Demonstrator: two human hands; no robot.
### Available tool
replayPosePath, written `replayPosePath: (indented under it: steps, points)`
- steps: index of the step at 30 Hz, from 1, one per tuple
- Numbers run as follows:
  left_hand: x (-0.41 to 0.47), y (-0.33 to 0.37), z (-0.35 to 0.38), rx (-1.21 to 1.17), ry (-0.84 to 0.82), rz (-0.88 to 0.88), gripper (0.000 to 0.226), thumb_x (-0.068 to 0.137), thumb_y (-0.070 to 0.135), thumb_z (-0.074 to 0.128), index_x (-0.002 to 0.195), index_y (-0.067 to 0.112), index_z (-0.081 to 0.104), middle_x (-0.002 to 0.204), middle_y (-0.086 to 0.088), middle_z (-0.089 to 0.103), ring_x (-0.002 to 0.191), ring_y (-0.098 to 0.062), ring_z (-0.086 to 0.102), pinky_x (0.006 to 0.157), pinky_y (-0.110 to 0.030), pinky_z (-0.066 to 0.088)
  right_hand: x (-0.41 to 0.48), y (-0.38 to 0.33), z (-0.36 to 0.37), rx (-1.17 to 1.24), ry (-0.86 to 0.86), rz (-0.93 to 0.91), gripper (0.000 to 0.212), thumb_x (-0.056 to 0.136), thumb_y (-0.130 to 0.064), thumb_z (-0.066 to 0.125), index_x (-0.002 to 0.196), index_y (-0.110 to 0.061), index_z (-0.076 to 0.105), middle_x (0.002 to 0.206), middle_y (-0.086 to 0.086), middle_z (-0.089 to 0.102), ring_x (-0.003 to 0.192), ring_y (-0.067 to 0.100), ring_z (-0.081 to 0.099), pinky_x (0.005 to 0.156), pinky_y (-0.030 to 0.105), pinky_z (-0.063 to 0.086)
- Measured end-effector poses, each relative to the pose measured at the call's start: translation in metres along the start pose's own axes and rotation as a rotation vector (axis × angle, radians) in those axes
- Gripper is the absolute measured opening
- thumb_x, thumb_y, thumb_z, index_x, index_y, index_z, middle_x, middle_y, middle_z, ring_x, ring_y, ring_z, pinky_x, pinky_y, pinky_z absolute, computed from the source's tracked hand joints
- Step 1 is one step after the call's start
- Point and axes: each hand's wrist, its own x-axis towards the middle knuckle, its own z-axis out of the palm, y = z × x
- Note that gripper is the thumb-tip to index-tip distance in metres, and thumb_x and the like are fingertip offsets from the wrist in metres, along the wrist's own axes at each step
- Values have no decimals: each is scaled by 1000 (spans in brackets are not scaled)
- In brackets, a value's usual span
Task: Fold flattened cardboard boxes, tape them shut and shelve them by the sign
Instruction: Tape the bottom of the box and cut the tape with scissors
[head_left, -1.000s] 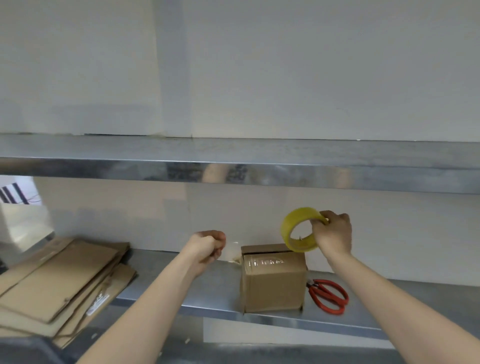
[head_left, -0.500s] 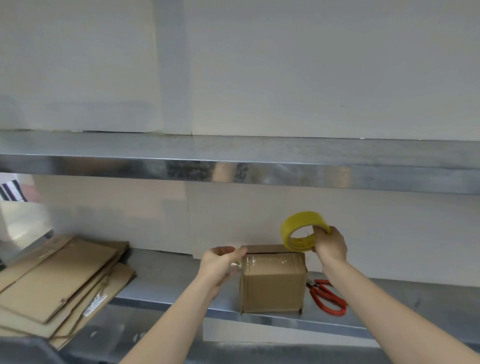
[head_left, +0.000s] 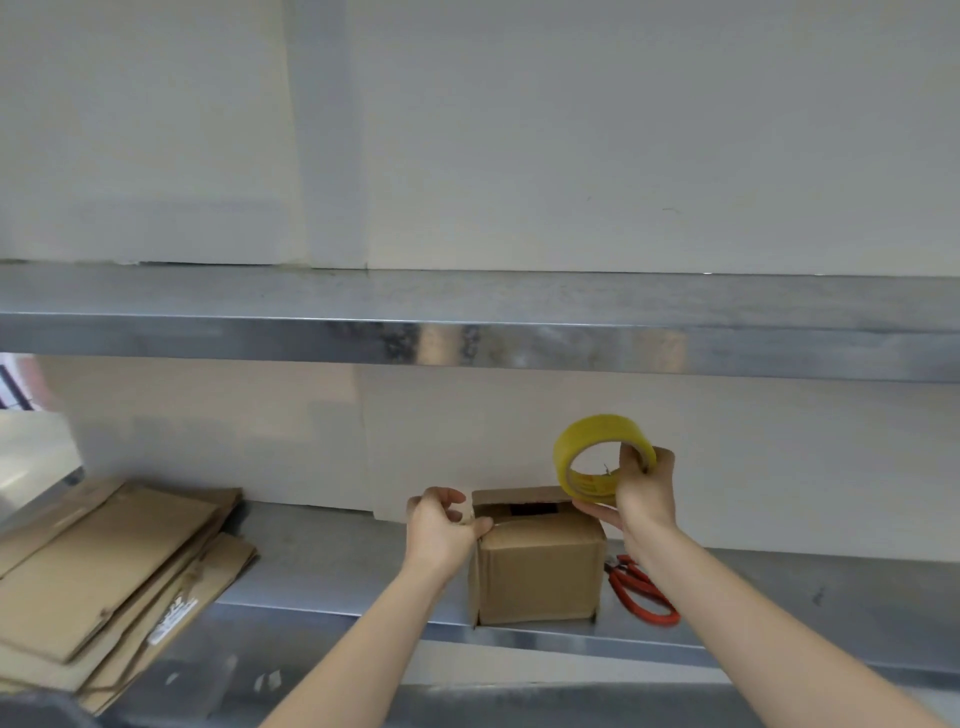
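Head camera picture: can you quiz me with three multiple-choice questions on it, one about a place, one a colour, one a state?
1. Where do the red scissors lie?
A. on the upper shelf
B. on the lower shelf, right of the cardboard box
C. on the flattened cardboard stack

2. What colour is the tape roll in the right hand?
A. blue
B. yellow
C. black

3. How is the box's top?
A. taped fully shut
B. crushed flat
C. a dark gap shows between the flaps

Answers:
1 B: they lie on the metal beside the box's right side.
2 B: the ring is plainly yellow.
3 C: a dark opening shows on top.
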Motion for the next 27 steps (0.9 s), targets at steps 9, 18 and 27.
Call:
replayPosePath:
  steps: [9,18,27]
  points:
    - [-3,-4,-3,7,-12,59,30,78,14,78,95,18,53,115,-8,45,76,-5,55,72,-20,42,3,17,-4,-160,31,-29,14,98,-11,48,109,-18,42,99,11,55,93,33,60,72,49,59]
    - [-4,-17,-7,-188,-19,-20,42,67,19,87,91,22,53,113,-19,56,89,-23,66,79,-32,56,-2,23,0,-381,-20,-235,7,103,-21,37,109,-25,37,84,2,55,74,19,60,71,47,60]
    - [-5,-16,-10,-122,10,-19,46,68,24,86,98,16,53,101,0,54,89,-13,53,73,-24,44,-1,26,3,-423,-26,-262,13,103,-22,37,117,-21,37,82,1,54,80,30,62,70,48,59]
